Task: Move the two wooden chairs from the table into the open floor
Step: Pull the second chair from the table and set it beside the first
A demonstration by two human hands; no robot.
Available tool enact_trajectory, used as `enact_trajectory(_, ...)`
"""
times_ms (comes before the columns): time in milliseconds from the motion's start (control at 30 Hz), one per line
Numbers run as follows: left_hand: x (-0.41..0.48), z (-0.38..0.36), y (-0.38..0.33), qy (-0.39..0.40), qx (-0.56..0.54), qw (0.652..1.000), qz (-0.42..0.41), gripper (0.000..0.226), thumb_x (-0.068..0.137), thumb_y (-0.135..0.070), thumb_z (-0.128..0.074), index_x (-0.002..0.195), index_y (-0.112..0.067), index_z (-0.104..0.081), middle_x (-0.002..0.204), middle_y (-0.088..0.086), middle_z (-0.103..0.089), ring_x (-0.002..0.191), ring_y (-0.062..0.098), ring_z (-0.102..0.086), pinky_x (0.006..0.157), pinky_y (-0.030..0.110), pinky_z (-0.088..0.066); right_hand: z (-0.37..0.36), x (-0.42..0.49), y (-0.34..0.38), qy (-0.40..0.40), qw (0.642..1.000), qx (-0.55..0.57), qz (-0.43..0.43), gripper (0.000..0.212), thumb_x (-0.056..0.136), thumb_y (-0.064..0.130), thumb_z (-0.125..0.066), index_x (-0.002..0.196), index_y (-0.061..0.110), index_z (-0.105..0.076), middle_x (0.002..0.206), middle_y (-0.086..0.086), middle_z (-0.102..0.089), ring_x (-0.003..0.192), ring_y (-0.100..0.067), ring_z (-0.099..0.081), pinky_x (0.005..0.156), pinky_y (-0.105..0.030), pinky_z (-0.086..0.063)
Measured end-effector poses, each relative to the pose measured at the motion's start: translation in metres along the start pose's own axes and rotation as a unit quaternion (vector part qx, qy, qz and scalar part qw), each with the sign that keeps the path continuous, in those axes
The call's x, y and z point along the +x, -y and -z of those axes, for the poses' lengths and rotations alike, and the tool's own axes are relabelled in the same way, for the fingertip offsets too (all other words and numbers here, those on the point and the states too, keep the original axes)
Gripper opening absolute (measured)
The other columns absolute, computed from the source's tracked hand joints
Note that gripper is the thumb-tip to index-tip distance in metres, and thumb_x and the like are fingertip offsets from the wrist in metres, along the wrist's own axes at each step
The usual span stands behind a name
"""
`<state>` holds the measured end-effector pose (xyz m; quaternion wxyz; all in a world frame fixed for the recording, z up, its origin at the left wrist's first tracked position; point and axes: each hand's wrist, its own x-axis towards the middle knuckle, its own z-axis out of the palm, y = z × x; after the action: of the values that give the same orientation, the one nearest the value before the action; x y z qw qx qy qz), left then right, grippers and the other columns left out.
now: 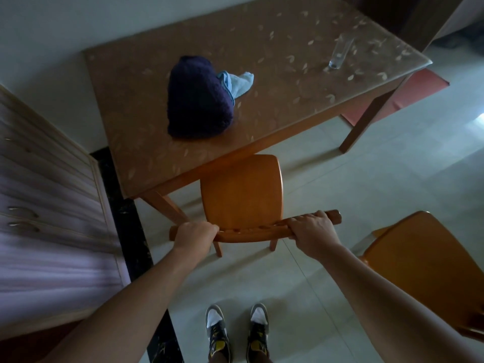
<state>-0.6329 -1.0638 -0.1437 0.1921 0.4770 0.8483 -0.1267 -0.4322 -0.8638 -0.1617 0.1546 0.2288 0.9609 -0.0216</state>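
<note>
- The person's left hand is wrapped around the left end of the top rail of a wooden chair, fingers curled over the wood.
- The right hand is clamped on the same rail near its right end, knuckles up, with the rail's tip showing past the fingers.
- This chair stands at the near edge of the table, its seat front tucked just under the tabletop and its 2 back legs on the tiled floor.
- A second wooden chair sits to the right, clear of the table and near the person's right forearm; only part of it is in view.
- On the table lie a dark purple knitted item with a light blue cloth touching its right side.
- A clear drinking glass stands upright near the table's far right corner, well apart from the knitted item.
- A pale wooden drawer unit stands to the left of the table.
- The person's 2 shoes are on the tiles below the held chair.
</note>
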Motion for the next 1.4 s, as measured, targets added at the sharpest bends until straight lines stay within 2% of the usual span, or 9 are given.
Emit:
enact_trajectory(167,-0.015,0.014,-0.009,-0.031,-0.015,0.999,-0.002,0.017,0.097,-0.014,-0.061,0.109,-0.025,-0.066,0.094,-0.004,-0.069,0.092,0.021,-0.069,0.068,0.035,-0.046,0.013,-0.011,-0.01,-0.042,0.999,0.001,0.03,0.017,0.099,0.038,-0.057,0.102,0.023,-0.064,0.095,0.007,-0.074,0.091,-0.018,-0.07,0.09,-0.037,-0.047)
enact_trajectory(333,-0.017,0.046,-0.009,-0.053,-0.012,0.999,0.002,0.016,0.097,-0.014,-0.058,0.107,-0.025,-0.064,0.097,-0.002,-0.069,0.094,0.022,-0.068,0.069,0.036,-0.045,0.046,-0.003,-0.027,-0.082,0.995,0.008,0.058,0.017,0.1,0.037,-0.055,0.101,0.021,-0.06,0.091,0.005,-0.072,0.085,-0.018,-0.069,0.089,-0.036,-0.05)
enact_trajectory(500,-0.024,0.077,-0.009,-0.041,-0.026,0.999,-0.006,0.012,0.093,-0.016,-0.063,0.096,-0.027,-0.064,0.081,-0.007,-0.057,0.086,0.02,-0.064,0.074,0.038,-0.053,0.077,-0.001,-0.041,-0.074,0.994,0.004,0.076,0.014,0.096,0.03,-0.057,0.106,0.02,-0.059,0.089,0.004,-0.071,0.087,-0.021,-0.072,0.089,-0.039,-0.054)
enact_trajectory(633,-0.049,0.083,-0.015,-0.041,-0.032,0.999,-0.005,0.009,0.089,-0.017,-0.065,0.092,-0.026,-0.065,0.076,-0.009,-0.055,0.073,0.014,-0.057,0.065,0.033,-0.048,0.089,-0.016,-0.045,-0.08,0.992,-0.002,0.097,0.017,0.095,0.034,-0.06,0.104,0.019,-0.06,0.064,0.016,-0.045,0.072,-0.019,-0.066,0.068,-0.031,-0.045)
enact_trajectory(700,-0.066,0.083,-0.02,-0.031,-0.042,0.999,-0.001,0.008,0.088,-0.019,-0.066,0.094,-0.024,-0.068,0.079,-0.005,-0.061,0.076,0.016,-0.061,0.066,0.033,-0.051,0.094,-0.028,-0.043,-0.067,0.992,-0.008,0.106,0.013,0.092,0.031,-0.062,0.099,0.021,-0.057,0.062,0.017,-0.038,0.066,-0.015,-0.056,0.065,-0.03,-0.04)
enact_trajectory(867,-0.118,0.077,-0.045,-0.012,-0.048,0.999,-0.001,0.014,0.088,-0.027,-0.073,0.099,-0.022,-0.066,0.092,0.0,-0.067,0.087,0.021,-0.066,0.073,0.037,-0.053,0.097,-0.079,-0.039,-0.038,0.994,0.0,0.105,0.02,0.084,0.031,-0.066,0.09,0.027,-0.048,0.066,0.011,-0.049,0.07,-0.018,-0.06,0.064,-0.032,-0.041)
enact_trajectory(1100,-0.193,0.063,-0.106,-0.025,-0.058,0.998,-0.009,0.023,0.086,-0.027,-0.076,0.081,-0.024,-0.054,0.074,-0.006,-0.055,0.078,0.019,-0.062,0.067,0.034,-0.05,0.084,-0.173,-0.059,-0.046,0.992,0.008,0.115,0.021,0.084,0.034,-0.072,0.089,0.024,-0.054,0.066,0.009,-0.052,0.059,-0.009,-0.05,0.052,-0.03,-0.034)
enact_trajectory(1300,-0.254,0.042,-0.174,-0.039,-0.076,0.996,0.018,0.017,0.086,-0.027,-0.077,0.095,-0.023,-0.063,0.076,-0.007,-0.055,0.082,0.019,-0.063,0.08,0.04,-0.056,0.071,-0.243,-0.085,-0.054,0.987,0.0,0.153,0.026,0.082,0.034,-0.077,0.086,0.026,-0.053,0.07,0.009,-0.058,0.066,-0.012,-0.059,0.055,-0.028,-0.041)
enact_trajectory(1400,-0.279,0.031,-0.214,-0.038,-0.075,0.995,0.045,0.021,0.087,-0.029,-0.077,0.085,-0.024,-0.057,0.08,-0.004,-0.06,0.08,0.018,-0.065,0.078,0.039,-0.058,0.064,-0.274,-0.104,-0.062,0.982,-0.012,0.18,0.026,0.082,0.035,-0.077,0.088,0.026,-0.053,0.07,0.011,-0.055,0.069,-0.014,-0.059,0.05,-0.025,-0.032)
